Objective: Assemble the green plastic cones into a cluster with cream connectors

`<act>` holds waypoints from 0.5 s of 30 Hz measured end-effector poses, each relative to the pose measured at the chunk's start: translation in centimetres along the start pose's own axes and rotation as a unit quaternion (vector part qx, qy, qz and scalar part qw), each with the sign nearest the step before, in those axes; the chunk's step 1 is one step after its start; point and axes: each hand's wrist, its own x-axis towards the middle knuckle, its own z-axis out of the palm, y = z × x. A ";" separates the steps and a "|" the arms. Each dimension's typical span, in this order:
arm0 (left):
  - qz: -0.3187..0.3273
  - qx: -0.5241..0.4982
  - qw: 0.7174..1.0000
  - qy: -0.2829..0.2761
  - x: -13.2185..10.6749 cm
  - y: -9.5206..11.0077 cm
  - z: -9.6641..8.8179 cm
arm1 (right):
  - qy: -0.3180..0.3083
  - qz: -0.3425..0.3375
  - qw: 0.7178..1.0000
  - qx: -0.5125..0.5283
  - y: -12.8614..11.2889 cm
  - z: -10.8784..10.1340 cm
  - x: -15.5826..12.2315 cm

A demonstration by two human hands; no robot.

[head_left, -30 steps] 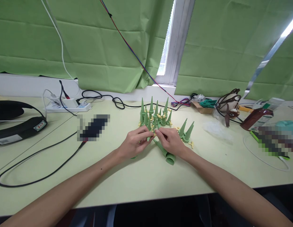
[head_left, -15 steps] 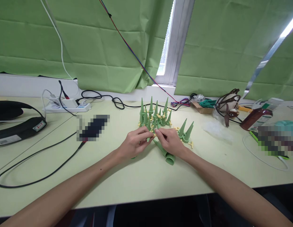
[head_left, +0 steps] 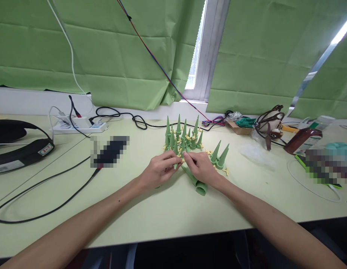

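My left hand [head_left: 161, 169] is closed around a green plastic cone spike [head_left: 176, 165], which is mostly hidden by the fingers. A small yellow T-shaped valve [head_left: 182, 161] shows at its fingertips. My right hand [head_left: 201, 166] is closed in a pinch against that valve, thumb on top; its inner fingers are hidden. Below the right hand lies another green spike [head_left: 200, 189], its open threaded end facing me. Just beyond both hands stands a cluster of upright green spikes [head_left: 172, 140], with yellow valves among them. Two more spikes [head_left: 219, 160] stand to the right, beside a loose yellow valve [head_left: 226, 171].
On the left are a pixelated dark device [head_left: 110, 151] with a black cable, a power strip [head_left: 81, 126] and a black strapped item [head_left: 25, 153]. Plastic wrap [head_left: 257, 155], a small cardboard box [head_left: 239, 127] and a brown bottle [head_left: 302, 141] are on the right.
Both hands stay in nearly the same place and grip. The view shifts very slightly; nothing else has visibly moved.
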 end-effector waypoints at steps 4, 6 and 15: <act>0.000 -0.006 1.000 -0.002 0.0 0.0 0.0 | -0.005 0.012 1.000 0.008 -0.1 -0.1 0.1; -0.001 -0.007 1.000 -0.004 0.0 -0.1 0.0 | -0.005 0.017 1.000 0.012 -0.1 -0.1 0.1; -0.015 -0.008 1.000 -0.015 -0.1 -0.1 -0.1 | -0.010 0.035 0.999 0.017 -0.3 0.0 0.2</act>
